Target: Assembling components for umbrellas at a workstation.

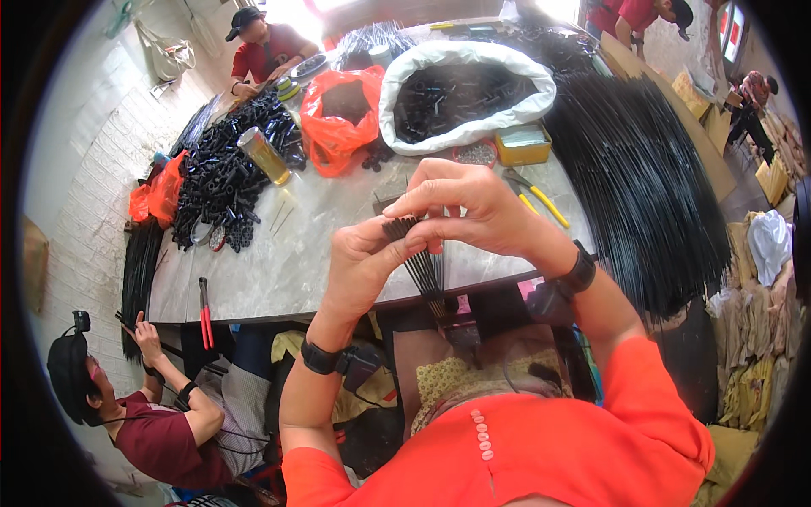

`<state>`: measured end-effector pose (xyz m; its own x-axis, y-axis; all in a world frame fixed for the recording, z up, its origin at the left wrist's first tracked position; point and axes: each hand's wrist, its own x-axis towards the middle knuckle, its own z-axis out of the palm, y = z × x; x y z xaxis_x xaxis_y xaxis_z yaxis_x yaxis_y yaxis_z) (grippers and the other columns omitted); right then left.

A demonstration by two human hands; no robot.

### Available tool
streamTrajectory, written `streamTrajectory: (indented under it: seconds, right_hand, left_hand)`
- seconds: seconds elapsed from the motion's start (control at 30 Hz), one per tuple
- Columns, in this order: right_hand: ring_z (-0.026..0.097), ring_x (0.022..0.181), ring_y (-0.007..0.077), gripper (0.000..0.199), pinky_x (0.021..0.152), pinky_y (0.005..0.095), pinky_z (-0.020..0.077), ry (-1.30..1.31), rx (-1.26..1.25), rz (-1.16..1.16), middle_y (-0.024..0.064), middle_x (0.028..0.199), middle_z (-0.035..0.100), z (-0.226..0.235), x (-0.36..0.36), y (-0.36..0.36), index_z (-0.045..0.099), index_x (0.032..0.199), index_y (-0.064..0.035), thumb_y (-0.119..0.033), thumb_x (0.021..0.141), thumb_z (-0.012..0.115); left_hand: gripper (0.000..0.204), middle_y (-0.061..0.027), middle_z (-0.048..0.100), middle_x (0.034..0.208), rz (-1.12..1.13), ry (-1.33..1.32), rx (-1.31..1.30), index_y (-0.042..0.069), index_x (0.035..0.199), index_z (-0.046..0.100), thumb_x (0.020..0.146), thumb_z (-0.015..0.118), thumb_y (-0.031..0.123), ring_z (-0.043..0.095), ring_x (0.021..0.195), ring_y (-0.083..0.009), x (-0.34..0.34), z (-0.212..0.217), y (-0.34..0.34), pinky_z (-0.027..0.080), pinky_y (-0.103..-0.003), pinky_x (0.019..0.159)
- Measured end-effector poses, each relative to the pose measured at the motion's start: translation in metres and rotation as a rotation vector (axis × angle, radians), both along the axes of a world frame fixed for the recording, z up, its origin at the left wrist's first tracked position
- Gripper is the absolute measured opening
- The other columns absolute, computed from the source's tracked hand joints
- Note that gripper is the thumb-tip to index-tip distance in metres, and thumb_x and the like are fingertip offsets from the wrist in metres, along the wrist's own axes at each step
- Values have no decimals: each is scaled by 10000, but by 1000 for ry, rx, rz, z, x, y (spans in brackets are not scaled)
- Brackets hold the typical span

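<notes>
A bundle of thin black rods [424, 275] slants down from my hands toward my lap, over the table's near edge. My left hand [359, 258] is closed round the bundle close to its upper ends. From the other side my right hand [460, 203] arches over those ends, with thumb and fingers pinched at them. The fingertips of both hands meet there and hide part of the rods. Beyond my hands, partly covered by them, something small and dark lies on the grey table [325, 224].
Black parts [224, 160] are heaped at left. A red bag [340, 118], a white sack [469, 93] and a yellow box [522, 144] stand beyond. Yellow-handled pliers [541, 198] and long black rods [638, 182] lie at right, red-handled pliers [204, 313] at left. Co-workers [160, 422] sit nearby.
</notes>
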<state>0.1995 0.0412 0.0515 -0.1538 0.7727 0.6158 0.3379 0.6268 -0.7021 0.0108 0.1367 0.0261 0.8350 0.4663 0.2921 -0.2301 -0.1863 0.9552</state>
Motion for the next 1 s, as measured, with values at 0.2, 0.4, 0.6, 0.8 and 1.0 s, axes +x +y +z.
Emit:
streamTrajectory:
  seconds: [0.2, 0.4, 0.6, 0.8, 1.0]
  right_hand:
    - [642, 641, 104, 227, 591, 258, 517, -19, 108, -37, 51, 891, 595, -8, -2, 1, 719, 1103, -46, -80, 879, 730]
    - [617, 727, 164, 278, 632, 284, 495, -58, 134, -121, 68, 866, 617, -8, -6, 0, 734, 1102, -43, -45, 825, 761]
    - [643, 676, 153, 136, 605, 314, 511, -196, 291, -212, 45, 826, 599, -4, -2, 5, 728, 992, -73, -115, 863, 740]
    - [599, 729, 123, 515, 644, 289, 482, 232, -180, -234, 47, 879, 614, -32, 6, -10, 627, 1178, -82, -247, 744, 850]
    - [529, 1101, 304, 776, 911, 419, 414, -699, -94, -348, 109, 1113, 541, -112, -19, -29, 560, 1202, -60, -549, 656, 814]
  left_hand:
    - [164, -93, 725, 939, 13, -19, -52, -38, 1071, 712, 928, 675, 34, 679, 900, -154, -1, -4, -7, 546, -291, 833]
    - [157, -89, 721, 937, 37, -16, -41, -37, 1066, 709, 928, 670, 25, 674, 899, -153, -1, -4, -8, 542, -291, 832]
    - [178, -82, 723, 926, 48, -22, -5, -33, 1086, 712, 922, 665, 16, 664, 885, -136, 2, 1, -7, 528, -276, 810]
    - [175, -120, 737, 915, 141, -42, -82, -52, 1053, 700, 907, 683, 44, 711, 845, -190, 0, -4, 0, 564, -313, 809]
    - [184, -130, 737, 917, 122, -97, -169, -56, 1069, 689, 913, 680, 41, 723, 853, -215, 3, -8, 8, 575, -337, 819]
